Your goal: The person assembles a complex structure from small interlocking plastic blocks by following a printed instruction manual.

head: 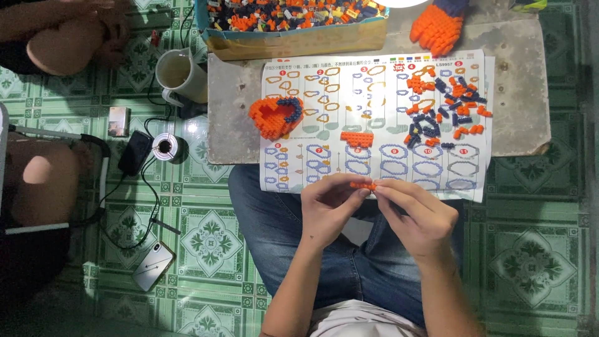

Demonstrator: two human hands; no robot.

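Note:
Both my hands meet over my lap, just below the front edge of a printed instruction sheet (374,93). My left hand (331,206) and my right hand (415,212) pinch a short row of small orange bricks (363,185) between their fingertips. On the sheet lie a curved orange-and-blue brick piece (276,116), a flat orange strip (357,138), and a scatter of loose orange and dark blue bricks (446,106). A larger orange brick assembly (437,28) rests at the far right of the stone slab (524,93).
A cardboard box (293,25) full of mixed bricks stands at the slab's far edge. On the green tiled floor to the left are a white jug (181,75), a small box, a charger with cables, a roll (165,147) and a phone (153,266). Another person sits at far left.

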